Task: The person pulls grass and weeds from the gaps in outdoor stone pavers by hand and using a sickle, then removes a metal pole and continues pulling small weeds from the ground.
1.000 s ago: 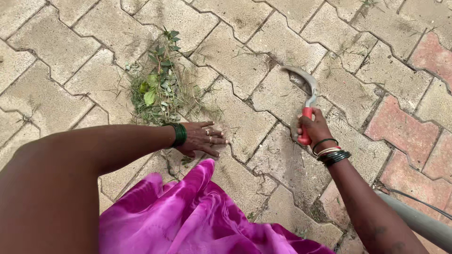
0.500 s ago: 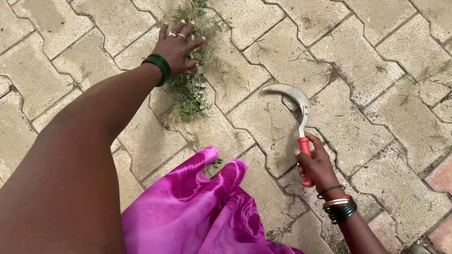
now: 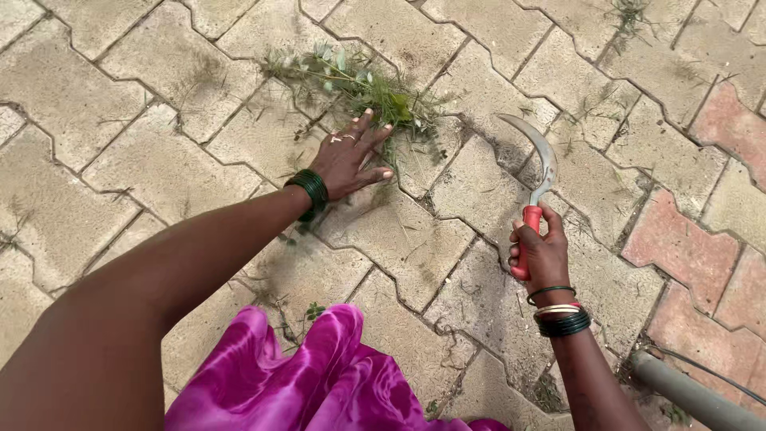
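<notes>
Here right hand grips sickle, left hand flat on weeds

Ground: interlocking zigzag paving blocks, tan, with reddish blocks at right of frame. Joints dark, with small weeds sprouting. Lying on it: heap of cut green weeds, upper centre; scattered dry grass bits, centre; grey pipe, lower right corner; magenta cloth, bottom centre.
</notes>
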